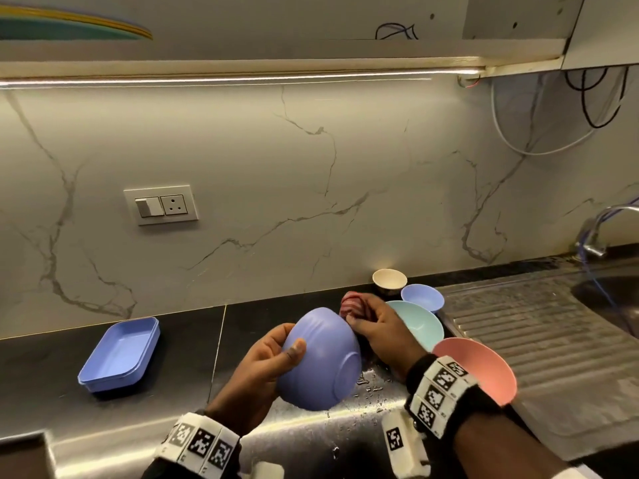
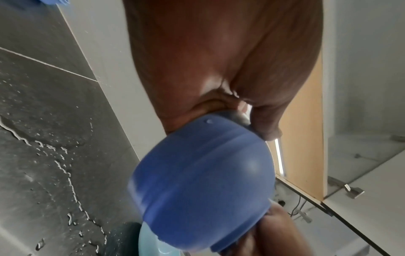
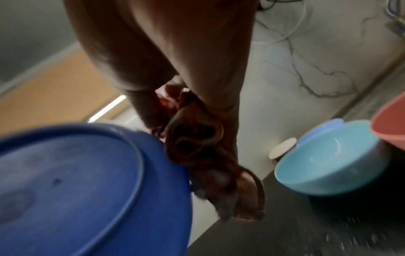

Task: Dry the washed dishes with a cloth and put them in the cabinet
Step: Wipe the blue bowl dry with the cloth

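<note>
My left hand (image 1: 276,354) grips a blue-violet bowl (image 1: 320,359) by its rim, thumb on the outer wall, base turned toward me, above the wet counter. The same bowl (image 2: 201,183) fills the left wrist view and the blue bowl (image 3: 87,190) lies at lower left in the right wrist view. My right hand (image 1: 375,326) holds a bunched red striped cloth (image 1: 352,304) against the bowl's far side; the cloth (image 3: 197,149) hangs crumpled from the fingers. Behind stand a teal bowl (image 1: 420,323), a small blue bowl (image 1: 423,297), a cream cup (image 1: 389,280) and a pink bowl (image 1: 480,369).
A blue rectangular tray (image 1: 119,356) lies on the dark counter (image 1: 41,368) at left. Water drops (image 1: 370,385) dot the steel surface below the bowl. The ribbed drainboard (image 1: 539,326), the sink and a tap (image 1: 594,233) are at right. An open cabinet (image 1: 242,25) hangs overhead.
</note>
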Demonstrator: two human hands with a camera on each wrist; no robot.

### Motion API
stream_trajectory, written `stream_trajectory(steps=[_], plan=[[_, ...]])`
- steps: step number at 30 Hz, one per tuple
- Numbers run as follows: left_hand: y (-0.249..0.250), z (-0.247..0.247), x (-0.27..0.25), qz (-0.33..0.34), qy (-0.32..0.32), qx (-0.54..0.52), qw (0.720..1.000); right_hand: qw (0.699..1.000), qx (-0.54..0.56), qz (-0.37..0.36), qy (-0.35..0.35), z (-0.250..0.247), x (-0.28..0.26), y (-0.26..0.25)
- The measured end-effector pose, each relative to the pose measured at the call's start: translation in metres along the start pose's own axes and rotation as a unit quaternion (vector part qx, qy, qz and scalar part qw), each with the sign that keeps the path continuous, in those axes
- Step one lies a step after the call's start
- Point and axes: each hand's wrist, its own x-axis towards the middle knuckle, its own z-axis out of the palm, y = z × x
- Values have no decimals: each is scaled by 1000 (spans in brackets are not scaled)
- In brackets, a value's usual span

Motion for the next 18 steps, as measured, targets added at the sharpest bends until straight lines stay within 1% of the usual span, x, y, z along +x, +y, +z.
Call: stream_trajectory(steps=[2, 3, 4, 5, 7, 10, 12, 14, 15, 16, 17, 18], plan=[[-4, 3, -2, 9, -13, 12, 1000, 996, 40, 64, -52, 8, 0, 1], [-6, 4, -3, 10, -17, 14, 1000, 994, 60, 75, -57, 10, 0, 1], [-7, 5, -4, 11, -17, 13, 1000, 994, 66, 66, -55, 13, 0, 0], [-7, 4, -4, 16, -16, 12, 1000, 997, 57, 40, -45, 16, 1, -2], [-6, 5, -4, 24, -13, 18, 999, 999, 5, -22, -27, 20, 2, -3], [-6, 7, -2, 30, -10, 34, 999, 995, -41, -91, -19, 26, -3, -2], [-8, 6, -1, 34, 1, 48, 998, 982, -110, -152, -26, 32, -8, 3], [-9, 5, 0, 33, 7, 44, 998, 959, -186, -204, -57, 35, -14, 7], [-10, 5, 0, 31, 8, 38, 999, 954, -195, -218, -71, 34, -14, 7], [-10, 5, 0, 28, 10, 29, 999, 954, -184, -222, -76, 31, -11, 7], [-10, 6, -1, 26, 8, 23, 999, 961, -159, -218, -63, 27, -7, 7], [-9, 8, -2, 21, 3, 20, 1000, 969, -136, -203, -35, 22, -1, 7]])
